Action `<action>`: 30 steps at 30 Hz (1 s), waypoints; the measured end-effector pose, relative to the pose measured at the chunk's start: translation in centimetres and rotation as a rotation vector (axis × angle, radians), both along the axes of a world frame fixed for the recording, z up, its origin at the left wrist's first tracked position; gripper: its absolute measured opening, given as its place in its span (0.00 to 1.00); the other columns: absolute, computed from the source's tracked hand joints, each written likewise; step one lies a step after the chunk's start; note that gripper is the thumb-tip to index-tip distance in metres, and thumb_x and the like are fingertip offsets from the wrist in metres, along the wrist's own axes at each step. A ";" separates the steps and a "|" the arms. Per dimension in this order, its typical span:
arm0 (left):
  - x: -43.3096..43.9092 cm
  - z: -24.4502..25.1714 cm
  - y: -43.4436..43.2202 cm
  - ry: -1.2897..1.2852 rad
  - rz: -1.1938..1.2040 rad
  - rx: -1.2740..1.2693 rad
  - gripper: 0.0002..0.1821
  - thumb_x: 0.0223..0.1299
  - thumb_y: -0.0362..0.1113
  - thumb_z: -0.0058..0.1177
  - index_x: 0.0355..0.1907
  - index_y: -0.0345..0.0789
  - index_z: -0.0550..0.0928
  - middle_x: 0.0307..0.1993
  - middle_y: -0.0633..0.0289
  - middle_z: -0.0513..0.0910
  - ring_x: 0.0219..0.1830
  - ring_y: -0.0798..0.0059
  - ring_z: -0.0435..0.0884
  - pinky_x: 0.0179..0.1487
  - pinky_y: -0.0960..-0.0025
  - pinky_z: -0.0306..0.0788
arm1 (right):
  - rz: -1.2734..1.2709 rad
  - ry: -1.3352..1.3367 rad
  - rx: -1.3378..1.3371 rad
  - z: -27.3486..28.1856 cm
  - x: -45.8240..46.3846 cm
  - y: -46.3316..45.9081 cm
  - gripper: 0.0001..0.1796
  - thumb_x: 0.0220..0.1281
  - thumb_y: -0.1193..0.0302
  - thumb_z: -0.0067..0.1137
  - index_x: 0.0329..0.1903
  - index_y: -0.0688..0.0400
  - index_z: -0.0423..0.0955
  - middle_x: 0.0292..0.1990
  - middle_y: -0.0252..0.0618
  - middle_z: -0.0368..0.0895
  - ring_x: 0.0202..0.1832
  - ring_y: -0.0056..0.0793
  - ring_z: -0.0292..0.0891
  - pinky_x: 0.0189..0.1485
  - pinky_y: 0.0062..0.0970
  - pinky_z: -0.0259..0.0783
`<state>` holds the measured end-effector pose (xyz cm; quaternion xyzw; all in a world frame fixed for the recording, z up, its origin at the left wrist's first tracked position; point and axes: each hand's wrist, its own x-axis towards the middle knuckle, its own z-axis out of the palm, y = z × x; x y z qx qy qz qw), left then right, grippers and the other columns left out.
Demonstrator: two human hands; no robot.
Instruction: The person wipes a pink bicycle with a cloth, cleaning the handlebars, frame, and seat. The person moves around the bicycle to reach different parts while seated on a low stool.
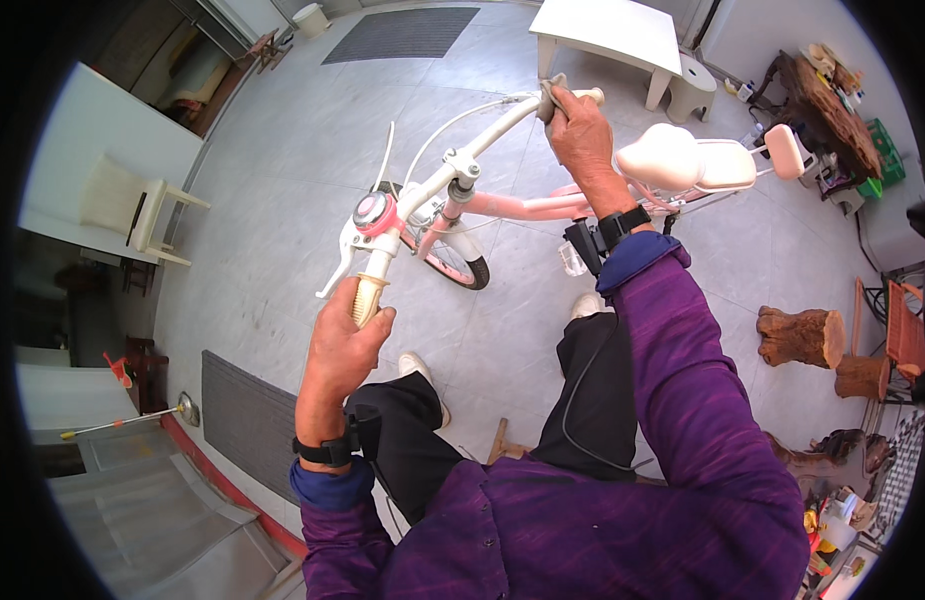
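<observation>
A small pink and white bicycle [522, 206] stands across the floor before me. My left hand [348, 337] is closed around its near handlebar grip [369, 294], just below a white brake lever [344, 262] and a pink and silver bell [374, 212]. My right hand [580, 135] holds a greyish cloth [552, 97] against the far side of the white handlebar [500, 127], beside the far grip [596, 95]. The cream saddle [661, 157] and a padded rear seat [726, 165] lie to the right of my right wrist. The front wheel [473, 271] is partly hidden by its white mudguard.
A white table [608, 30] and a grey plastic stool [691, 88] stand at the back. Tree-stump stools [798, 337] are on the right, a cream chair [143, 210] on the left. Dark mats [248, 420] lie on the tiled floor. Part of a wooden stool [505, 442] shows between my legs.
</observation>
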<state>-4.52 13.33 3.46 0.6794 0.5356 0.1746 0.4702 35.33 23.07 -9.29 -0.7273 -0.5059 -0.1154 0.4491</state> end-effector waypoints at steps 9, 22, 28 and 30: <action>0.3 0.0 -0.5 -0.053 0.024 0.017 0.19 0.63 0.35 0.58 0.54 0.28 0.77 0.23 0.70 0.73 0.17 0.85 0.69 0.22 0.75 0.65 | 0.090 0.144 -0.276 -3.6 1.1 -4.8 0.16 0.62 0.71 0.59 0.52 0.53 0.86 0.45 0.51 0.87 0.49 0.53 0.84 0.53 0.43 0.78; 0.2 0.1 -0.4 -0.033 0.003 -0.004 0.18 0.64 0.37 0.60 0.52 0.29 0.77 0.26 0.66 0.75 0.20 0.81 0.74 0.23 0.71 0.70 | 0.036 -0.064 -0.159 3.4 4.2 1.2 0.18 0.69 0.71 0.57 0.57 0.41 0.85 0.39 0.44 0.79 0.43 0.48 0.80 0.47 0.43 0.76; 0.2 0.1 -0.2 -0.046 0.016 -0.038 0.18 0.63 0.37 0.61 0.51 0.30 0.77 0.27 0.67 0.75 0.21 0.81 0.74 0.23 0.72 0.69 | -0.041 -0.191 -0.420 3.5 8.8 2.3 0.19 0.72 0.71 0.56 0.59 0.37 0.85 0.46 0.45 0.81 0.50 0.49 0.82 0.53 0.43 0.77; 0.2 0.1 -0.2 -0.052 0.019 -0.028 0.18 0.63 0.37 0.61 0.51 0.30 0.77 0.27 0.67 0.75 0.21 0.82 0.73 0.23 0.72 0.69 | -0.064 -0.175 -0.461 3.4 10.0 2.4 0.19 0.71 0.69 0.56 0.59 0.37 0.85 0.49 0.47 0.83 0.53 0.51 0.82 0.55 0.44 0.77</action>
